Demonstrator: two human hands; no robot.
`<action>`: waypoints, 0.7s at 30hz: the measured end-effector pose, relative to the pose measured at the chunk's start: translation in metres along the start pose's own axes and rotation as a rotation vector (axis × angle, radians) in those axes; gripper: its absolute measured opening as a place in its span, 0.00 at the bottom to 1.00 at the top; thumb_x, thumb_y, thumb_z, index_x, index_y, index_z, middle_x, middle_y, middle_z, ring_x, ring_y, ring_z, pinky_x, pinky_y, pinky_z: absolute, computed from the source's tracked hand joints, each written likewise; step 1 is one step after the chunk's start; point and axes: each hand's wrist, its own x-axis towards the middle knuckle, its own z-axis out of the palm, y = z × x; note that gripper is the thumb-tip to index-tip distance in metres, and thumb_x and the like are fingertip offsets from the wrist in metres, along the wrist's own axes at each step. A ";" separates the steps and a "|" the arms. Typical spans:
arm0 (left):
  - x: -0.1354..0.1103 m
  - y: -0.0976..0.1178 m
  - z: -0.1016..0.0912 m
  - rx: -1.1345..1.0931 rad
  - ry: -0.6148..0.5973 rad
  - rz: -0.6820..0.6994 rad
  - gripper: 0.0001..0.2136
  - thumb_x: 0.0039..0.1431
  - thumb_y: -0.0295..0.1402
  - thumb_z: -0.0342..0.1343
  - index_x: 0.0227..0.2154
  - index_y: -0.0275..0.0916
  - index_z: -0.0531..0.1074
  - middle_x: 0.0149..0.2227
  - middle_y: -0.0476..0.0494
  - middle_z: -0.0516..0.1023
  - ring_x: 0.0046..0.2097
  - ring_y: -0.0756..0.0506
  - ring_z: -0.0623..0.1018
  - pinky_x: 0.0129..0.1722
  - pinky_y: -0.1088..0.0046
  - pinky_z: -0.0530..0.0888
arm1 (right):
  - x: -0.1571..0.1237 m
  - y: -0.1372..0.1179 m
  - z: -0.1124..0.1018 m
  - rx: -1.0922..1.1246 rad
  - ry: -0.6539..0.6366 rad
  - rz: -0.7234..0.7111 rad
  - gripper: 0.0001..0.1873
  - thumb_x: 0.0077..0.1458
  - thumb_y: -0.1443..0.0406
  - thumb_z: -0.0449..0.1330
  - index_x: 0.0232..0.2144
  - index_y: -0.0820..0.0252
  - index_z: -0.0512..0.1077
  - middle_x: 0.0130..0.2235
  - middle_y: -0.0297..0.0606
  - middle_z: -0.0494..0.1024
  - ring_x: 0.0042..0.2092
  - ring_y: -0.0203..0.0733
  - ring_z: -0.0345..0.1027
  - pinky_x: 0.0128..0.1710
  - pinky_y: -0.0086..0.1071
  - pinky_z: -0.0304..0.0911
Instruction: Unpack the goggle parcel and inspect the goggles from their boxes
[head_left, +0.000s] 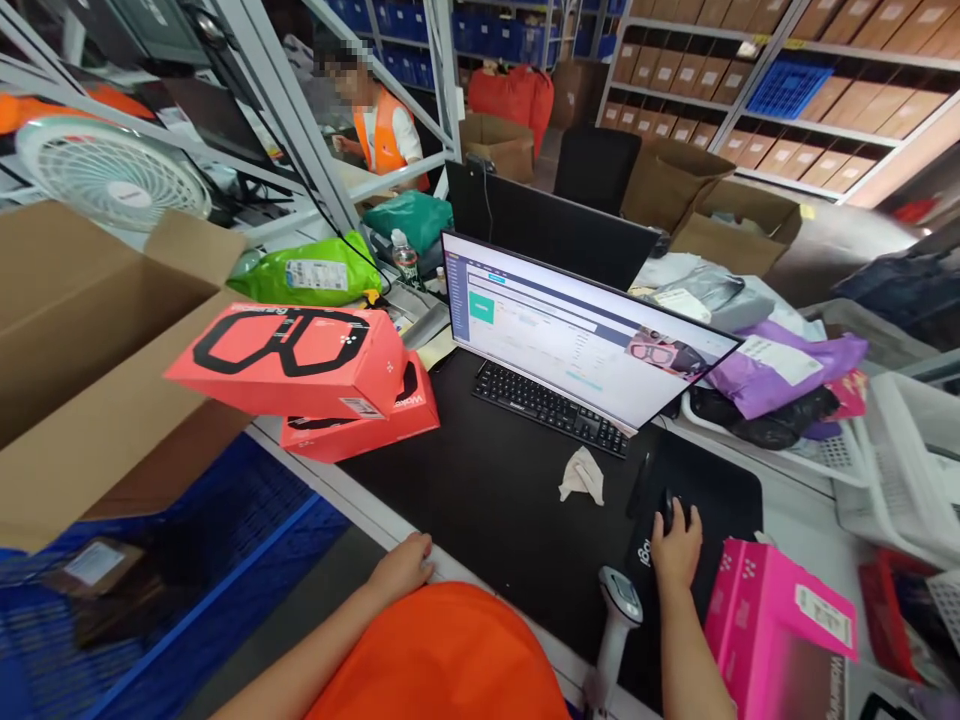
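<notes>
My right hand [675, 548] lies over a black computer mouse [667, 508] on a black mouse pad [720, 500], fingers curled on it. At the near edge of the black desk mat [487, 500], my left hand [405, 567] rests with its fingers curled under, holding nothing that I can see. A monitor [577, 335] with a web page shown stands ahead, and a black keyboard [551, 405] lies below it. A crumpled white tissue [582, 476] sits on the mat between my hands.
Two coral-red boxes [300, 360] are stacked at left beside a large open cardboard box [90, 360]. A barcode scanner [619, 610] and a pink box [780, 625] sit near right. Purple and grey parcels [772, 365] fill white baskets [900, 470]. A person in an orange vest [382, 130] works behind the shelving.
</notes>
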 end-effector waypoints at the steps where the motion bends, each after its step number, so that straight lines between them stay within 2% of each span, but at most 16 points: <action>1: -0.001 0.003 -0.001 0.008 -0.001 -0.006 0.05 0.57 0.29 0.53 0.36 0.41 0.66 0.44 0.42 0.74 0.44 0.44 0.77 0.42 0.70 0.68 | 0.000 -0.001 0.000 0.007 -0.002 0.007 0.36 0.63 0.49 0.47 0.61 0.69 0.68 0.66 0.62 0.58 0.65 0.66 0.55 0.63 0.56 0.55; 7: -0.005 0.013 -0.004 0.053 0.006 -0.024 0.04 0.60 0.30 0.52 0.37 0.40 0.67 0.44 0.41 0.74 0.44 0.43 0.77 0.42 0.69 0.68 | 0.001 -0.001 -0.001 0.033 0.007 0.041 0.38 0.64 0.47 0.46 0.63 0.68 0.67 0.67 0.61 0.56 0.67 0.65 0.52 0.64 0.55 0.53; 17: -0.007 0.015 -0.003 0.097 -0.005 -0.012 0.04 0.60 0.29 0.51 0.38 0.40 0.67 0.45 0.41 0.74 0.45 0.44 0.77 0.43 0.70 0.69 | 0.001 -0.002 -0.004 0.012 0.019 0.025 0.36 0.63 0.50 0.47 0.61 0.70 0.68 0.68 0.63 0.55 0.67 0.67 0.52 0.63 0.58 0.53; 19: -0.007 0.015 -0.004 0.106 -0.010 -0.009 0.04 0.60 0.30 0.51 0.37 0.40 0.67 0.45 0.40 0.74 0.45 0.44 0.77 0.43 0.69 0.69 | 0.000 -0.008 -0.008 0.008 0.050 0.012 0.37 0.63 0.50 0.48 0.63 0.71 0.65 0.67 0.65 0.55 0.67 0.68 0.51 0.64 0.61 0.50; 21: -0.007 0.016 -0.005 0.120 -0.017 -0.005 0.04 0.60 0.30 0.50 0.38 0.39 0.68 0.45 0.39 0.75 0.45 0.43 0.78 0.42 0.68 0.70 | -0.005 -0.020 -0.017 0.028 0.139 0.022 0.37 0.63 0.50 0.48 0.63 0.74 0.63 0.66 0.68 0.57 0.67 0.68 0.51 0.64 0.62 0.49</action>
